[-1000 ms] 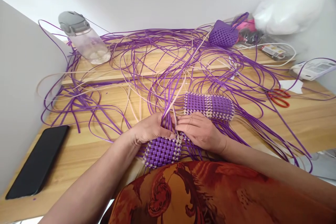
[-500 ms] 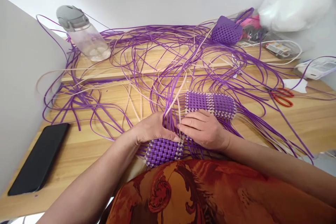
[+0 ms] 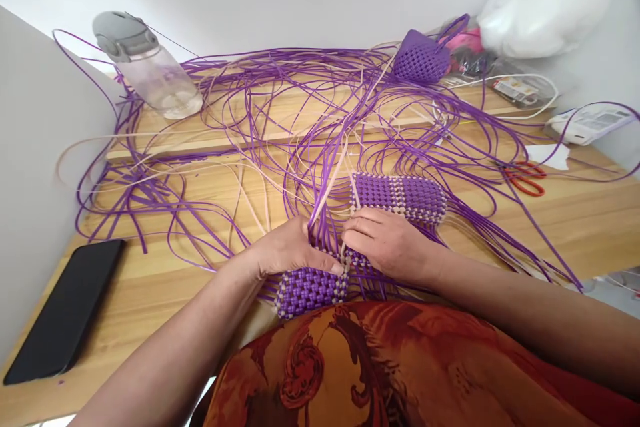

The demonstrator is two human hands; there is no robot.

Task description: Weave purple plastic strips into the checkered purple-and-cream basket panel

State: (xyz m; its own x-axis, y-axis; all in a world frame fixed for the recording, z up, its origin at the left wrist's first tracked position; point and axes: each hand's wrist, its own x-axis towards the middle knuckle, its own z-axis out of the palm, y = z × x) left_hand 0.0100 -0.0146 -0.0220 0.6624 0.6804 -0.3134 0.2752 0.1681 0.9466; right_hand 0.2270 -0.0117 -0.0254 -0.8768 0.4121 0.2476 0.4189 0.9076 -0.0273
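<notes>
A purple and cream woven piece (image 3: 311, 288) lies at the table's front edge, against my clothing. My left hand (image 3: 290, 247) is closed on its upper edge, thumb pressed on the weave and fingers hidden behind. Purple and cream strips (image 3: 327, 197) rise between that thumb and fingers. Just to the right, my right hand (image 3: 383, 240) is closed with its fingertips at a cream strip by the edge of the weave; the exact pinch is partly hidden. Beyond the right hand is another woven section (image 3: 397, 195), purple with cream rows, long strips trailing from it.
Loose purple strips (image 3: 300, 67) tangle across the back. A tilted clear bottle (image 3: 160, 83) stands back left, a black phone (image 3: 65, 310) front left. A finished-looking purple woven piece (image 3: 423, 60), white stuffing bag (image 3: 545, 7) and orange-handled scissors (image 3: 525, 179) are on the right.
The view has shifted slightly, moving the background left. My right hand has drawn a little up and right from the left thumb; my left hand keeps its hold.
</notes>
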